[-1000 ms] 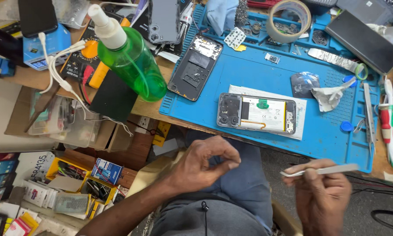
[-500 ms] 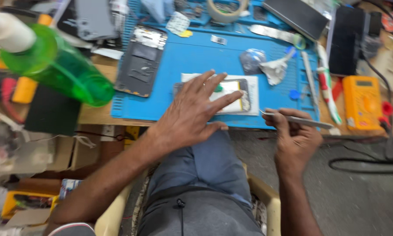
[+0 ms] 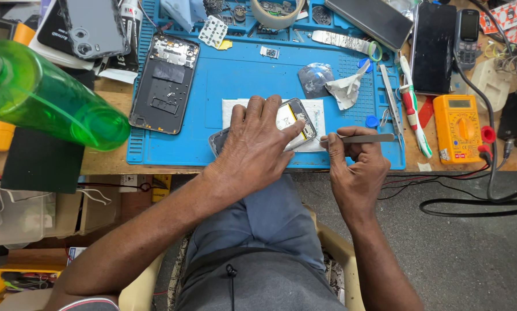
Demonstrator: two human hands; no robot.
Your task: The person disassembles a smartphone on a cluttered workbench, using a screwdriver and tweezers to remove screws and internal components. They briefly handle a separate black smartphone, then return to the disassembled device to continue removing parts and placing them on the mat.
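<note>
My left hand (image 3: 258,144) lies flat on an opened smartphone (image 3: 297,118), pinning it to a white sheet (image 3: 316,109) on the blue work mat (image 3: 235,75). Most of the phone is hidden under the palm; its right end with a yellow part shows. My right hand (image 3: 356,170) grips metal tweezers (image 3: 359,138), whose tip points left and sits at the phone's right edge.
A dark phone back frame (image 3: 166,83) lies on the mat's left. A green spray bottle (image 3: 45,98) stands far left. Tape roll (image 3: 278,11), crumpled tissue (image 3: 344,89), orange multimeter (image 3: 460,126), toothbrush (image 3: 414,115), black phones (image 3: 437,46) and cables (image 3: 488,190) crowd the right.
My left hand rose from my lap onto the phone and now presses it down. My right hand brought the tweezers from the lap up to the phone's right edge.
</note>
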